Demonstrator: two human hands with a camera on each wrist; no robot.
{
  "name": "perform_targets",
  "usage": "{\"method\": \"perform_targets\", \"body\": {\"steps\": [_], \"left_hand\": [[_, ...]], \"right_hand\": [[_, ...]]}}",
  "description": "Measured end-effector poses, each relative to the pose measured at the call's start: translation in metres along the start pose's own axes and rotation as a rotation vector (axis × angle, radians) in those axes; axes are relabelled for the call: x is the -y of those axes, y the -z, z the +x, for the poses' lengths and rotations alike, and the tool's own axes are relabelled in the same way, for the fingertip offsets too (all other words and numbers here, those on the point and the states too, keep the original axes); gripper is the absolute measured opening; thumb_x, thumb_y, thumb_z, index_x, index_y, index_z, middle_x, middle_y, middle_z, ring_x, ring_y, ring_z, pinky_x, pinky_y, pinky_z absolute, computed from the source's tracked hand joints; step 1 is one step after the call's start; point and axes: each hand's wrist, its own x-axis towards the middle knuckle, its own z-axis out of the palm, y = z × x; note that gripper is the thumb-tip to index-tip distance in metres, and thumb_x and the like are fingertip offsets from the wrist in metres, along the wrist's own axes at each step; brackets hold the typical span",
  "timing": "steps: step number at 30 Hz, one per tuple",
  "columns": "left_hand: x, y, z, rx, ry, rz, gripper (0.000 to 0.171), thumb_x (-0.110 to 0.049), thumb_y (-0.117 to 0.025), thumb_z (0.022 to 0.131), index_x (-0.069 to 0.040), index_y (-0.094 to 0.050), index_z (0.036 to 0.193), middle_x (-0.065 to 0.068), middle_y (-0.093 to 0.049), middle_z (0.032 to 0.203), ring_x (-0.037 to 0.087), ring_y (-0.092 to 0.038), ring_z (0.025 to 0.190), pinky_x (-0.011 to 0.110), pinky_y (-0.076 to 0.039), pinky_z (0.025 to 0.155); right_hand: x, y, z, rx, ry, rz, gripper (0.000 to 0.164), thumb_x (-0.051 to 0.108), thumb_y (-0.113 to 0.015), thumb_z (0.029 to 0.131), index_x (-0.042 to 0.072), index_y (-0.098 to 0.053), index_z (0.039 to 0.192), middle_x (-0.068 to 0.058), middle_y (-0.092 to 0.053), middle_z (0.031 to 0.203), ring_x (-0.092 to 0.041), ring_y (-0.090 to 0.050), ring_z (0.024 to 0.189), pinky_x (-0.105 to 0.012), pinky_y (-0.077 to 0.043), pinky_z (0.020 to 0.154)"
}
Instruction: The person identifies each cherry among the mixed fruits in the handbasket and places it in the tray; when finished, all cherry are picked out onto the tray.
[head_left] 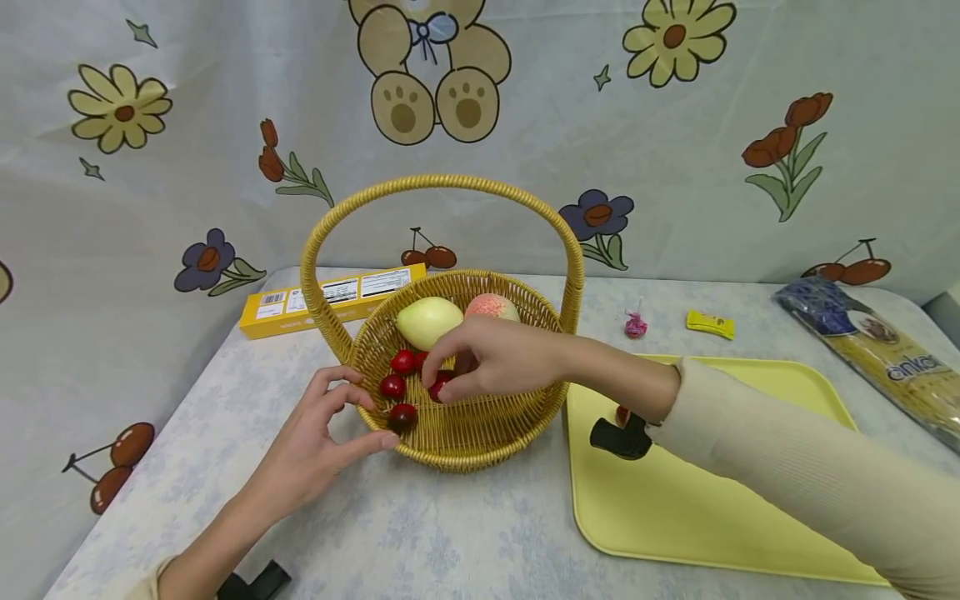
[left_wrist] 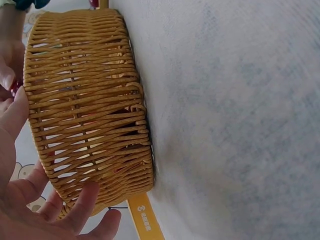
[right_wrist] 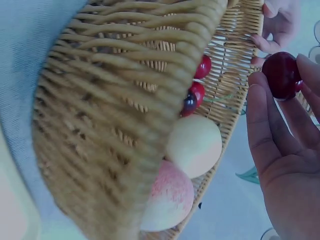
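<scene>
A woven wicker basket [head_left: 480, 433] with a tall arched handle stands on the table. In it lie a pale yellow-green pear-shaped fruit [head_left: 429, 323], a pink-speckled peach [head_left: 491, 307] and several dark red cherries [head_left: 392, 386] along its left side. My right hand [head_left: 498, 358] is over the basket and pinches a cherry [right_wrist: 281, 75] between thumb and fingertips. At the basket's front left, my left hand [head_left: 322, 425] touches the rim, its thumb along the front and its fingers spread by the side [left_wrist: 75, 205]. The handle partly blocks the right wrist view.
Right of the basket lies a yellow tray [head_left: 675, 508], with a small red item [head_left: 622, 416] partly hidden by the right wrist's black strap. Behind are a yellow box [head_left: 292, 312], a pink-wrapped candy [head_left: 635, 326], a yellow packet [head_left: 710, 324] and a pasta bag [head_left: 885, 350].
</scene>
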Motion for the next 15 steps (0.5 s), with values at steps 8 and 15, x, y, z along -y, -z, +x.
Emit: {"method": "perform_targets", "body": {"steps": [8, 15], "left_hand": [[0.002, -0.001, 0.000, -0.004, -0.006, -0.006, 0.032, -0.035, -0.083, 0.081, -0.016, -0.060, 0.094, 0.003, -0.042, 0.129, 0.031, -0.044, 0.123, 0.056, -0.039, 0.097], [0.001, 0.000, 0.001, 0.011, 0.009, -0.015, 0.032, -0.035, -0.082, 0.081, -0.015, -0.060, 0.094, 0.005, -0.041, 0.130, 0.033, -0.042, 0.125, 0.059, -0.038, 0.098]], "right_hand": [[0.002, 0.001, -0.031, -0.126, 0.056, 0.004, 0.020, 0.010, -0.065, 0.096, 0.008, -0.069, 0.115, 0.004, -0.066, 0.112, -0.009, -0.060, 0.099, -0.029, -0.052, 0.086], [0.002, -0.005, -0.059, -0.232, 0.056, -0.001, 0.021, 0.012, -0.067, 0.095, 0.011, -0.070, 0.116, 0.004, -0.066, 0.118, -0.012, -0.058, 0.112, -0.033, -0.049, 0.095]]}}
